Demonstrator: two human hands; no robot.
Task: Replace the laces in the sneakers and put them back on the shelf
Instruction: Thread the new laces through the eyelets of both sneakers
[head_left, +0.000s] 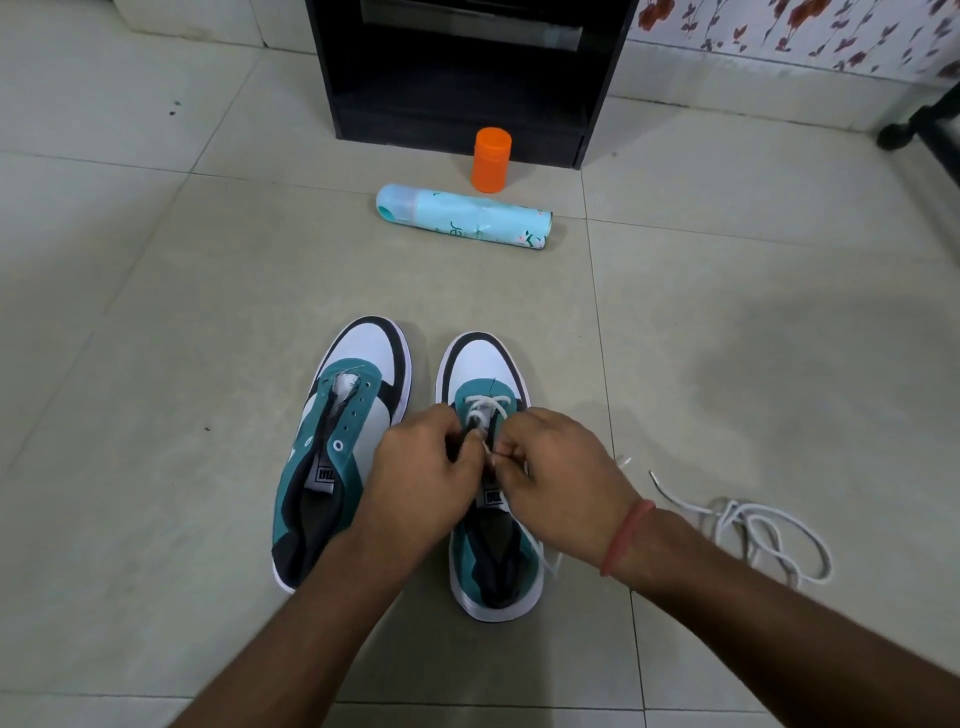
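Two teal, white and black sneakers stand side by side on the tiled floor. The left sneaker has bare eyelets and no lace. The right sneaker carries a white lace crossed through its front eyelets. My left hand grips the right sneaker's eyelet edge with curled fingers. My right hand pinches the thin end of the white lace just beside it, over the tongue. A second white lace lies loose in loops on the floor to the right.
A black shelf unit stands against the far wall, its lower compartment dark. In front of it an orange capped container stands upright and a light-blue spray can lies on its side. A dark furniture leg shows at far right.
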